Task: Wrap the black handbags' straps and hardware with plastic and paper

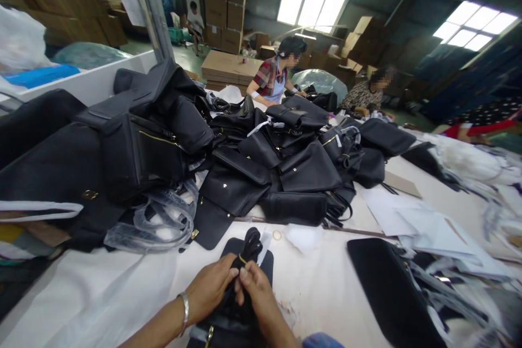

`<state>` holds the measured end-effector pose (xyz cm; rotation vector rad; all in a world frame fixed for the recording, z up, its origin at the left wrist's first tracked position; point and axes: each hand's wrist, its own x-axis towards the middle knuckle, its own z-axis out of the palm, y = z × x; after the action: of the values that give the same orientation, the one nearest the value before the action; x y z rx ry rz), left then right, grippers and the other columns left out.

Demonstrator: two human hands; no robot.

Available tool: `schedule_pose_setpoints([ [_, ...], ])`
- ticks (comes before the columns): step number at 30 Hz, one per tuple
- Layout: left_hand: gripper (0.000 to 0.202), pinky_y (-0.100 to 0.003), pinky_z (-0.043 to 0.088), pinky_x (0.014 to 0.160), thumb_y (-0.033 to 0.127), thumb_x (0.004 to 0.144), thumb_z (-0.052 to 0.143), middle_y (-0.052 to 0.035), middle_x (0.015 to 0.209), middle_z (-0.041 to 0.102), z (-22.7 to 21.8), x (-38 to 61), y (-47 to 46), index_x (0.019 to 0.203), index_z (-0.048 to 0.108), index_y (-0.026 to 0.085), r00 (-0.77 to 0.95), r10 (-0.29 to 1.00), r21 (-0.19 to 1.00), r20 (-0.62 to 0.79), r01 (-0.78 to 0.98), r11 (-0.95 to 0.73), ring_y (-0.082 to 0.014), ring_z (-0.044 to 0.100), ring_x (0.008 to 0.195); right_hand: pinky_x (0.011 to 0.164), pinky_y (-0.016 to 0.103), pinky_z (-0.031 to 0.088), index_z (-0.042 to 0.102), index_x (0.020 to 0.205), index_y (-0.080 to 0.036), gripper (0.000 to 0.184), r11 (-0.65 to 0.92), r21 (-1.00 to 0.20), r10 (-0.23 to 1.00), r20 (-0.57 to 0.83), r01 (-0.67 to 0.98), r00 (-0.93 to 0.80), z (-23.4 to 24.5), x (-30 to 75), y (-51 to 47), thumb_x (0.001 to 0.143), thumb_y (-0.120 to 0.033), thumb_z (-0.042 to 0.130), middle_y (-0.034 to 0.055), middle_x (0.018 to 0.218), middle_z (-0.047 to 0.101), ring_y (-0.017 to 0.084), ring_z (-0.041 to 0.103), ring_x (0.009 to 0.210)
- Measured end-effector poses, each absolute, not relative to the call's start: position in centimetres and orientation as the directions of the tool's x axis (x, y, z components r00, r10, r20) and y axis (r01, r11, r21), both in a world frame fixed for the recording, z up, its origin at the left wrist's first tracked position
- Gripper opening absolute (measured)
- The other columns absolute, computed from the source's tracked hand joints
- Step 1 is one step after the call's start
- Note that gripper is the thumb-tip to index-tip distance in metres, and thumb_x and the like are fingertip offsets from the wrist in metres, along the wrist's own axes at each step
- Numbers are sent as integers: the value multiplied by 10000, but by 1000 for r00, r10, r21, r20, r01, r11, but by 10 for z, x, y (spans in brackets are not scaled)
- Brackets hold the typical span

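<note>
A bundle of folded black straps stands up between my two hands, with a yellow band around it. My left hand, a silver bangle on its wrist, is closed around the strap bundle from the left. From the right, my right hand pinches at the band with thumb and fingertips. Beneath them lies a black bag with a gold zip, partly hidden by my hands and forearms. Its dark flap reaches out past the bundle on the table.
Black bags are heaped across the table ahead and to the left. Clear plastic strips lie at left. Another black bag, white sheets and plastic wrap are at right. A person works behind the heap; others are farther off.
</note>
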<state>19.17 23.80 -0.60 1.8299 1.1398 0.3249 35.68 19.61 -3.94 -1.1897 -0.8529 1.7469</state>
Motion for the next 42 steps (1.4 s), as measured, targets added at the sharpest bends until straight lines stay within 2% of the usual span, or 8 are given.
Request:
schedule_pose_setpoints([
  [9,416,-289,408,689,442,953,235,-18,724,613,-59,155,261,809,556,220,431,837,756,-337,654,-32,-206,585,729,318,165,265,634,814,-142,475,-685,-728,720,-670,-31,-181,-63,389,218,687,-599,673,-133,397,283,29,212,327],
  [16,478,-277,429,629,547,922,255,8,685,563,-85,126,278,737,534,206,237,856,761,-459,603,241,-188,561,673,347,176,308,589,804,-162,455,-709,-700,704,-694,-87,-151,-92,418,221,651,-579,692,-141,372,326,23,220,302],
  [21,416,-293,441,674,512,922,306,3,675,600,-87,166,278,816,571,208,244,860,772,-448,590,234,-200,590,693,437,186,395,541,1004,-158,521,-631,-754,770,-580,-182,-265,-87,400,232,671,-509,734,-55,619,577,48,475,381],
  [24,397,-288,467,739,493,929,318,-37,843,680,-85,202,273,935,592,205,269,864,800,-425,558,220,-209,626,808,387,177,374,524,1035,-179,574,-647,-747,758,-607,-157,-239,-81,382,249,613,-465,788,-59,700,563,53,483,392],
  [28,429,-290,432,951,440,961,265,-69,1165,657,-80,227,268,1181,557,214,370,863,842,-346,528,111,-204,593,1081,376,173,330,600,949,-157,426,-585,-799,807,-591,-137,5,-82,366,267,723,-505,693,-46,624,526,66,441,438],
  [31,396,-304,381,1027,395,958,301,-65,1234,632,-74,222,271,1186,578,225,450,846,798,-285,600,-50,-208,548,1169,392,180,334,643,884,-143,359,-564,-816,815,-575,-129,71,-84,363,270,736,-468,675,-23,620,562,74,443,449],
  [37,329,-257,447,798,369,962,322,-33,973,705,-63,190,299,976,632,259,527,785,693,-326,698,-182,-196,645,924,361,185,326,598,929,-138,412,-542,-840,840,-540,-26,-57,-87,376,266,756,-511,622,-17,635,623,59,395,357],
  [42,372,-271,398,678,388,965,263,-47,788,694,-85,165,326,854,579,227,248,864,475,-439,880,-11,-209,647,768,416,183,302,641,831,-135,340,-569,-808,799,-587,152,-130,-88,399,269,830,-453,520,-36,454,547,78,404,380],
])
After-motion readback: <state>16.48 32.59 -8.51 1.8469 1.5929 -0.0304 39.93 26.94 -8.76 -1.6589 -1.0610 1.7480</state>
